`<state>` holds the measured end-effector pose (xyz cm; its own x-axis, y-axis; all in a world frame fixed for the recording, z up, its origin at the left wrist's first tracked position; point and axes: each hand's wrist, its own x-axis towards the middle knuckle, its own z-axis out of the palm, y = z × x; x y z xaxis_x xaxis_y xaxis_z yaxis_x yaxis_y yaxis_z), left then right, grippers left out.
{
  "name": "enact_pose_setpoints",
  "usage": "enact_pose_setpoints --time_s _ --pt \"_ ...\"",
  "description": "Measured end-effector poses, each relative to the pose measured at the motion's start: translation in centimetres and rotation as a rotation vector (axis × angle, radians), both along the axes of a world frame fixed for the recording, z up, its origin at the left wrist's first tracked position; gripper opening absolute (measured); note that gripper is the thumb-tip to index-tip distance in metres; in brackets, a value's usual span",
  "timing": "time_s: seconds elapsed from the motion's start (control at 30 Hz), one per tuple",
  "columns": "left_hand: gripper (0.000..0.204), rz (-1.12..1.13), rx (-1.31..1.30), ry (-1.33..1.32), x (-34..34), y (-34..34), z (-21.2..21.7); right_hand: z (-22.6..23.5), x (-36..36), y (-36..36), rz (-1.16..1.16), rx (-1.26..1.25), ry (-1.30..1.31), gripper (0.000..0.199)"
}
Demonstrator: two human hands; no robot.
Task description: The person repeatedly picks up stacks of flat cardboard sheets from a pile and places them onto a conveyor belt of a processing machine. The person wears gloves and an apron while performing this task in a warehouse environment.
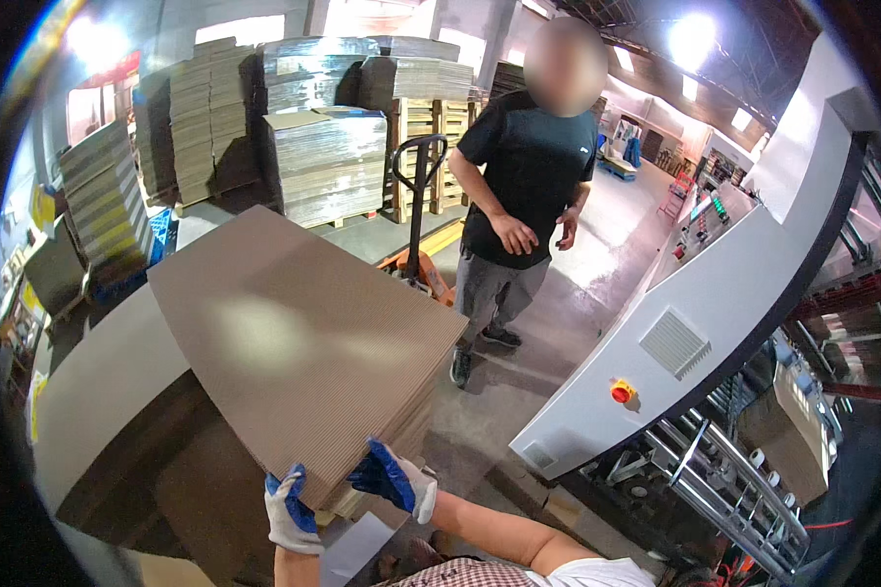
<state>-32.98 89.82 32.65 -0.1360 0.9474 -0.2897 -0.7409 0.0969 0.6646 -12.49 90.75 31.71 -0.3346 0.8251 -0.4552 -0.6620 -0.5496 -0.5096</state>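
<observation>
A tall stack of brown corrugated cardboard sheets [294, 333] rises in front of me, its ribbed top sheet slanting from far left to near right. Both my hands wear white gloves with blue-coated palms and fingers. My left hand [292, 511] is closed on the near corner of the upper sheets; some of its fingers are hidden. Just to its right, my right hand [399, 479] lies against the stack's near right edge, fingers stretched out and the blue palm turned toward the cardboard.
Beyond the stack stands a person in a black shirt [529, 176], beside an orange pallet jack [416, 264]. A large white machine [695, 333] with a red knob and metal rollers fills the right. Wrapped cardboard stacks [328, 166] and wooden pallets [431, 147] line the back.
</observation>
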Motion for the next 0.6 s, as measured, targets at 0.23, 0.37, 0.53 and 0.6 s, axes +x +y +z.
enact_pose_setpoints --time_s 0.23,0.37,0.53,0.6 --pt "0.050 -0.017 -0.071 0.086 1.3 -0.7 1.7 -3.8 1.3 1.3 0.149 0.038 0.022 0.056" --pt "0.023 0.027 -0.105 0.196 -2.5 -2.0 -3.6 -2.6 2.5 3.4 0.421 0.141 -0.104 0.053" --pt "0.026 0.133 0.062 0.592 -1.4 -1.9 -4.1 -8.5 4.2 6.5 0.802 0.377 0.121 0.053" --pt "0.039 0.162 0.002 0.431 -1.3 -2.6 -3.6 -8.6 4.3 6.3 0.823 0.496 0.199 0.048"
